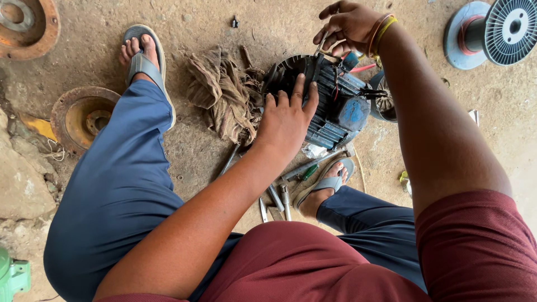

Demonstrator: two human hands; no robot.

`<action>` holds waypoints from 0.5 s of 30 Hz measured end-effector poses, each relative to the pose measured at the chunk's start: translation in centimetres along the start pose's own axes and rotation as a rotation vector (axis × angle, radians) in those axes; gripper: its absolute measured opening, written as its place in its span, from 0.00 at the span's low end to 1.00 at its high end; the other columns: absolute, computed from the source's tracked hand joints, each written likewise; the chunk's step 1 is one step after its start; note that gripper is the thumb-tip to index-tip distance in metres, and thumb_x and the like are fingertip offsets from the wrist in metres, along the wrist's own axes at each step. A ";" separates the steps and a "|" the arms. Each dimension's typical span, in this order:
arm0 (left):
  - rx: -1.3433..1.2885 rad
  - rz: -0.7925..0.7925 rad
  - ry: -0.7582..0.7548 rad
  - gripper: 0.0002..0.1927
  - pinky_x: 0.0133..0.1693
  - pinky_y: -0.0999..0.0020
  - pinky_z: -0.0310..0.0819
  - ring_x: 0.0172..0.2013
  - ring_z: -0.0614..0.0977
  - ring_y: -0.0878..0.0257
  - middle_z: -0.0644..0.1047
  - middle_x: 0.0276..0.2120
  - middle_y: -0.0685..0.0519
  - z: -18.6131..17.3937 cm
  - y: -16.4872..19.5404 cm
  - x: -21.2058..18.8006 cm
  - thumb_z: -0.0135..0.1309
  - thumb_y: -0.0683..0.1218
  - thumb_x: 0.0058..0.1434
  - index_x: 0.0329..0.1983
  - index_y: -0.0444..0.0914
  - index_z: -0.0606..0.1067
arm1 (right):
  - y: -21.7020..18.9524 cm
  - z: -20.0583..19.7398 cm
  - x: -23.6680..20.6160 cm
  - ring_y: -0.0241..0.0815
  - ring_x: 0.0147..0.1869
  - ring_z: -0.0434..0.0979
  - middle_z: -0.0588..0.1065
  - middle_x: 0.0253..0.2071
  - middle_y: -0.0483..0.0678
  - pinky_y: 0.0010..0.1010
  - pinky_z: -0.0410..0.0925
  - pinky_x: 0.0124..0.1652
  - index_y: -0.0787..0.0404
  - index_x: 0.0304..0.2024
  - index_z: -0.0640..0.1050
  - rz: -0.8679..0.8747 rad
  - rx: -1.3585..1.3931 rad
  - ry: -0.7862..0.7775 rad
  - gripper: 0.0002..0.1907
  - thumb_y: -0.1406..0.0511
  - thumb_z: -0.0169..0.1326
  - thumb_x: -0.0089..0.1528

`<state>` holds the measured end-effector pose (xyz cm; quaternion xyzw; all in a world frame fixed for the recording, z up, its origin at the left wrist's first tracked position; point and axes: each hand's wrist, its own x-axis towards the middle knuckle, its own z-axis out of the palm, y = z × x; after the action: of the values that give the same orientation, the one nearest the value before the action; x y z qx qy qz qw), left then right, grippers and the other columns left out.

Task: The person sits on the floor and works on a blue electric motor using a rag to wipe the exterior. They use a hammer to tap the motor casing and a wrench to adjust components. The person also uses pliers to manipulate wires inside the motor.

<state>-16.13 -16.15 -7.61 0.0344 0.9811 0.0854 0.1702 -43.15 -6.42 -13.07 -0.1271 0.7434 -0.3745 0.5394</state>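
Your left hand [285, 120] lies flat, fingers spread, on one dark ribbed-metal electric motor [330, 106] resting on the dirt floor [201, 22] between your two sandalled feet; your right hand [349, 25] pinches a thin metal tool [321, 46] above it.

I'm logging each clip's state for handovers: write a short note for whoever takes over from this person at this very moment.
Left hand: flat on the finned body of the electric motor, steadying it on the dirt floor; it grips nothing.
Right hand: above the motor's far end, pinching a thin metal tool that points into the housing.
Nearby: dirty rag left of the motor; screwdriver and other hand tools on the ground by the right foot; wire spool at upper right.
Done: the motor's end looks open, red wire showing.
Left: work inside the housing seems unfinished.
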 end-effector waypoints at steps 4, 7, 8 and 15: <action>0.016 -0.001 -0.007 0.37 0.56 0.45 0.69 0.58 0.75 0.40 0.52 0.73 0.34 0.4 0.0 0.1 0.43 0.49 0.68 0.76 0.35 0.46 | 0.3 -0.2 1.6 0.39 0.35 0.83 0.81 0.45 0.57 0.29 0.77 0.30 0.68 0.70 0.60 0.036 -0.012 0.011 0.29 0.73 0.44 0.66; 0.011 -0.014 0.035 0.36 0.56 0.45 0.69 0.58 0.76 0.40 0.53 0.73 0.33 0.8 0.0 0.0 0.44 0.49 0.69 0.76 0.35 0.47 | 0.4 -0.2 2.1 0.40 0.33 0.82 0.81 0.44 0.58 0.29 0.77 0.29 0.68 0.69 0.63 0.045 -0.035 0.049 0.26 0.72 0.45 0.67; 0.009 -0.016 0.049 0.36 0.56 0.45 0.69 0.57 0.76 0.40 0.53 0.73 0.33 0.9 0.0 0.0 0.44 0.49 0.69 0.76 0.35 0.47 | 0.4 -0.2 2.1 0.40 0.33 0.82 0.81 0.43 0.59 0.29 0.77 0.30 0.68 0.68 0.63 0.047 -0.031 0.064 0.25 0.72 0.46 0.67; 0.037 0.036 0.017 0.38 0.55 0.45 0.69 0.56 0.76 0.39 0.53 0.71 0.29 1.3 -0.3 0.1 0.43 0.51 0.68 0.75 0.31 0.46 | -0.3 0.9 -0.2 0.41 0.34 0.82 0.80 0.42 0.60 0.29 0.78 0.31 0.68 0.62 0.65 -0.023 -0.153 0.123 0.18 0.68 0.46 0.71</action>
<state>-15.80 -16.18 -8.91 0.0543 0.9832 0.0706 0.1596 -42.31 -6.90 -12.84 -0.1530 0.8002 -0.3298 0.4770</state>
